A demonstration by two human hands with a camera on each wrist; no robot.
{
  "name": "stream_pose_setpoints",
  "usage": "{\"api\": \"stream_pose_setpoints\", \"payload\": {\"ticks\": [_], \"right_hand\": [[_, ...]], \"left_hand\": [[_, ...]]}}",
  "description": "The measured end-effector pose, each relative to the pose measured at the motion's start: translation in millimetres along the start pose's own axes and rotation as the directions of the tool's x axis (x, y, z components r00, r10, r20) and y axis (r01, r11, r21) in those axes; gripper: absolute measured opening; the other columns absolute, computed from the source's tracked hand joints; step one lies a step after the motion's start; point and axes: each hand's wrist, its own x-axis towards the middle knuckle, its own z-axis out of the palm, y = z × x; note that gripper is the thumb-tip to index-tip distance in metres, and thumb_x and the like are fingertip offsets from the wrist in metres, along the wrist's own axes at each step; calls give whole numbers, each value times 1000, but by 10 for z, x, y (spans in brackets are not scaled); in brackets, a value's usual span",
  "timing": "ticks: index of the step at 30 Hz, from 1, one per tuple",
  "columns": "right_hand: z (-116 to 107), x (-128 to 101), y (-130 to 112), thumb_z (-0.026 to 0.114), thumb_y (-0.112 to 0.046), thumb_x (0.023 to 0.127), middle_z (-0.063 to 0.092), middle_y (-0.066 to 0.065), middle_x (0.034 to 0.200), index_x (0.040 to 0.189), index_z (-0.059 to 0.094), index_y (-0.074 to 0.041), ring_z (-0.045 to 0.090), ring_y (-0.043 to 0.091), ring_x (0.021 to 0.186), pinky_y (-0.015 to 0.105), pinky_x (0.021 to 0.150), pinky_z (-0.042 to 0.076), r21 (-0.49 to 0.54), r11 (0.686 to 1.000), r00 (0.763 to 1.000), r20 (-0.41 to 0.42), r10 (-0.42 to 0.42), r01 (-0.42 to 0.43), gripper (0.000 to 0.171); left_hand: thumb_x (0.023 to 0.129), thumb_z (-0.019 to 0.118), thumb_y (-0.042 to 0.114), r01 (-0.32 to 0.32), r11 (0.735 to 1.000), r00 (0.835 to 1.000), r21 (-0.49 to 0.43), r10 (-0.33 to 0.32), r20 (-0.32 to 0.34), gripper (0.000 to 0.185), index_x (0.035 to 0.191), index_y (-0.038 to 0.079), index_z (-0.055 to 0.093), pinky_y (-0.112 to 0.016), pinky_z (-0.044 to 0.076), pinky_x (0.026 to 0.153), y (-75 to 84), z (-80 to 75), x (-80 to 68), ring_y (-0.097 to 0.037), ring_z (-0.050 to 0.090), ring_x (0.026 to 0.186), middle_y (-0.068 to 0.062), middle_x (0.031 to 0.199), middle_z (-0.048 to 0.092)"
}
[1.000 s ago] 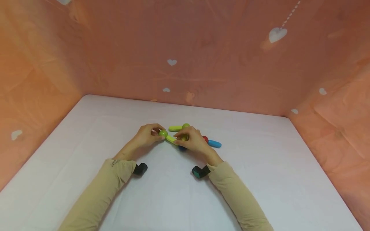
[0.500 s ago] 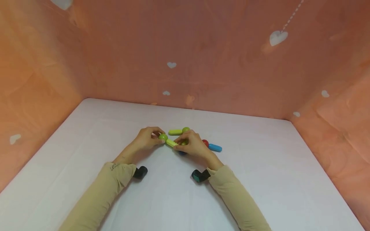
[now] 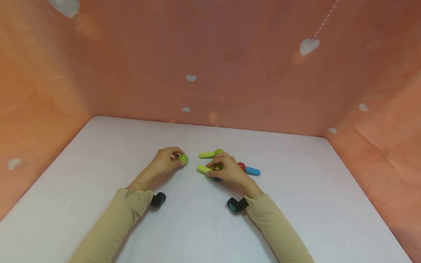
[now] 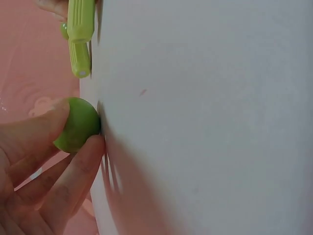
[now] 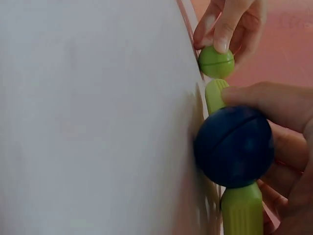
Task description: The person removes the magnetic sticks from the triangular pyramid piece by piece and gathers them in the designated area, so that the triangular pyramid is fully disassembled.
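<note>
Green ball (image 3: 182,159) pinched in the left hand (image 3: 166,160) sits apart from the yellow-green stick (image 3: 204,169) and blue ball (image 5: 234,146) gripped by the right hand (image 3: 227,170) on the table (image 3: 197,219).

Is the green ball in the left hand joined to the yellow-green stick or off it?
Off it: the green ball and yellow-green stick show bare table between them.

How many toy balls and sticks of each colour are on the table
Green balls: 2
Blue balls: 1
Red balls: 1
Yellow-green sticks: 3
Blue sticks: 1
Total: 8 pieces
</note>
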Motion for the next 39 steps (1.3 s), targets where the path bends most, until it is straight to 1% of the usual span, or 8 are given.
{"api": "stream_pose_setpoints", "payload": {"ticks": [8,14,17,22,24,27,33,39], "right_hand": [[-41,-26,27,79,-19,79,65,-4,89,94,77,-13,49,19,103,42,94,31,-2,1000,1000,1,-19,19,17],[-44,-48,43,77,-19,81,65,-2,89,96,76,-11,49,22,108,47,97,30,-5,1000,999,28,-24,24,17],[-68,-28,44,76,-19,82,64,-2,91,97,76,-12,49,22,110,49,99,29,-10,1000,999,28,-29,30,18],[-86,-18,42,75,-20,83,65,2,99,99,76,-11,48,23,112,49,100,30,-9,999,999,26,-42,42,18],[-65,-37,50,74,-21,84,64,4,104,100,75,-11,48,23,112,49,100,32,-5,999,999,35,-41,41,19],[-66,-33,69,73,-21,85,64,4,107,100,75,-12,48,23,113,47,99,33,2,999,999,34,-41,41,18],[-57,-26,71,72,-22,86,66,3,106,101,75,-12,47,23,118,49,103,31,10,999,998,43,-54,53,19],[-68,-32,69,71,-20,87,66,3,105,103,75,-11,48,22,116,48,100,31,-1,997,996,37,-76,76,19]], "left_hand": [[86,70,11,27,1000,1000,-10,-27,2,26,109,0,65,-45,50,84,-3,-40,-23,-34,63,94,-20,101,66],[87,69,15,75,995,997,-65,-72,41,29,111,0,64,-42,50,83,-21,-31,-27,-34,60,100,-19,106,65],[86,71,21,81,993,996,-87,-76,51,31,109,2,65,-34,50,76,-7,-78,7,-28,60,95,-16,101,64],[85,71,21,127,988,991,-86,-122,60,33,111,0,65,-26,48,70,28,-112,105,-27,61,94,-18,103,65],[87,69,16,180,979,982,-95,-173,80,35,115,-2,63,-25,50,71,23,-93,138,-30,61,99,-21,109,64],[88,67,13,214,964,976,-160,-203,81,38,120,-5,60,-24,53,69,-10,-72,235,-27,65,94,-24,114,62],[89,67,13,265,932,963,-249,-266,29,42,126,-4,56,-23,54,69,-68,-84,355,-16,66,82,-25,120,58],[90,65,16,246,943,964,-224,-261,-42,44,128,-3,55,-29,52,80,-85,-124,485,-26,62,96,-24,122,58]]}}
